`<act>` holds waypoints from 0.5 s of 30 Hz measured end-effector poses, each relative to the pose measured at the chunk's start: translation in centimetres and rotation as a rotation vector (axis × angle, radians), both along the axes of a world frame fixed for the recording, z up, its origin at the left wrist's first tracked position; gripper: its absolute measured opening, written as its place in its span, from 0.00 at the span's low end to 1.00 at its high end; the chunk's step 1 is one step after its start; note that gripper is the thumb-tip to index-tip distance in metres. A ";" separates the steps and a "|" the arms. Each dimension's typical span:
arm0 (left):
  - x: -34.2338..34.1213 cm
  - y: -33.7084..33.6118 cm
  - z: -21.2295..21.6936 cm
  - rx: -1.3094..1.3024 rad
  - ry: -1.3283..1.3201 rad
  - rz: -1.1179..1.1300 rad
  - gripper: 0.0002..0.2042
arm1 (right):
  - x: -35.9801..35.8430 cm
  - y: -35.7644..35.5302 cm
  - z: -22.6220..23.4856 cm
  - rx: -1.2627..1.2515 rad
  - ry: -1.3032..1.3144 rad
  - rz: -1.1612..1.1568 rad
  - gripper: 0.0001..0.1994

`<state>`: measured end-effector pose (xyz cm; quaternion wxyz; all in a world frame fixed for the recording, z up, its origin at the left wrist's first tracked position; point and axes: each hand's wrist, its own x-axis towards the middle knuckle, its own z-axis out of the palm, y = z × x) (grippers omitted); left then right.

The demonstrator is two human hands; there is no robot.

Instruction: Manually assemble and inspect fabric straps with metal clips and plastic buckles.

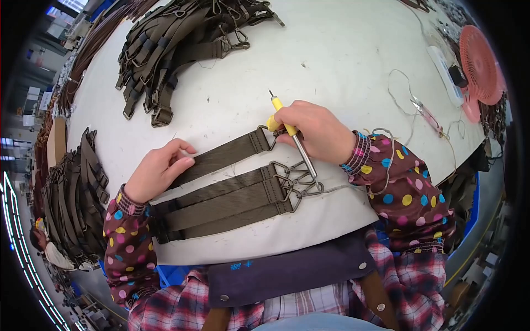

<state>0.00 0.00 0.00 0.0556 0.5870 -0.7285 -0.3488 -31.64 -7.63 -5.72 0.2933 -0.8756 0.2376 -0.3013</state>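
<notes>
The grip of the right hand (pixel 317 129) was closed around one pen-shaped tool (pixel 305 155) with a yellow handle and a silver shaft, which slanted from far left to near right. Its fingertips came down at the metal ring (pixel 274 144) on the right end of one olive strap (pixel 226 154); whether they pinched the fitting too, I could not tell, since the hand covered it. The left hand (pixel 160 168) lay on that same strap nearer its left end, thumb and forefinger parted, clenched on nothing.

That strap sat apart on the pale tabletop (pixel 342 71), its ring end already stitched, so I judged it the piece being worked on, its fitting not yet finished with. Just nearer lay a group of overlapping straps (pixel 221 212), three by their visible edges, with at least three metal fittings (pixel 298 194) bunched at their right ends; nothing showed whether these were done or waiting.

Farther out were two bundles: a far-left bundle (pixel 176 38) and a left-hand bundle (pixel 72 204), both too tangled to count strap by strap. Which of them was finished could not be told either. To the far right stood one pair of snips (pixel 424 113), one white power strip (pixel 443 74) and one pink fan (pixel 479 65).
</notes>
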 end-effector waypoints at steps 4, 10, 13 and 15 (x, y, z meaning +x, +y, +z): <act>2.2 2.5 1.1 0.013 0.081 0.150 0.07 | 0.4 0.3 1.0 0.025 -0.014 0.033 0.11; 0.4 4.4 5.1 0.107 -0.009 -0.028 0.08 | -1.5 2.6 2.4 0.198 0.070 0.195 0.13; -0.8 3.9 4.6 0.116 -0.103 -0.120 0.10 | -2.2 3.5 2.3 0.202 0.106 0.268 0.13; -0.8 1.9 3.6 -0.081 -0.128 -0.095 0.10 | -2.3 3.3 2.2 0.189 0.081 0.251 0.13</act>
